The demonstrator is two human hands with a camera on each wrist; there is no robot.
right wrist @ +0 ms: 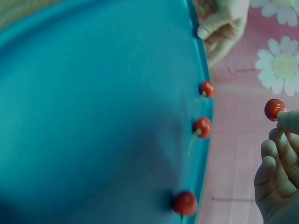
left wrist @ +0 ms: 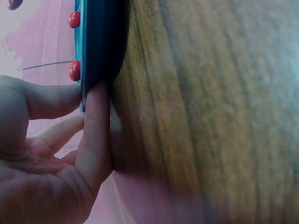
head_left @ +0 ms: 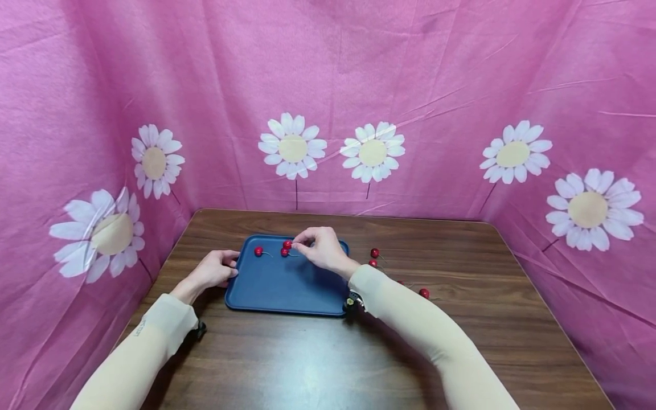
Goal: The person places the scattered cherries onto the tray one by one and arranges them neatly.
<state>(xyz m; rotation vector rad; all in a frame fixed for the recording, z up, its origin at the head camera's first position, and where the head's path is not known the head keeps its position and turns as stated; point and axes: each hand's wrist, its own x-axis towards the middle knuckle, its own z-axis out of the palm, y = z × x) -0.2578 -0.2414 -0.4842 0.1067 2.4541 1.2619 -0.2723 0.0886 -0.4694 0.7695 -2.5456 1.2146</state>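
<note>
A blue tray (head_left: pixel 287 290) lies on the table, and my left hand (head_left: pixel 212 269) grips its left edge. In the left wrist view the thumb (left wrist: pixel 53 100) is at the rim and a finger reaches under the tray. My right hand (head_left: pixel 324 249) is over the tray's far side, pinching a red cherry (right wrist: pixel 274 109) by its stem end between thumb and finger. On the tray are a left cherry (head_left: pixel 258 250), a middle cherry (head_left: pixel 284 252) just below the held one, and a third cherry (right wrist: pixel 184 203), which the right hand hides in the head view.
Several more cherries (head_left: pixel 424 293) with stems lie on the wooden table (head_left: pixel 461 256) right of the tray, one partly behind the right sleeve. Pink cloth (head_left: pixel 435 68) with daisies hangs behind and along both sides of the table.
</note>
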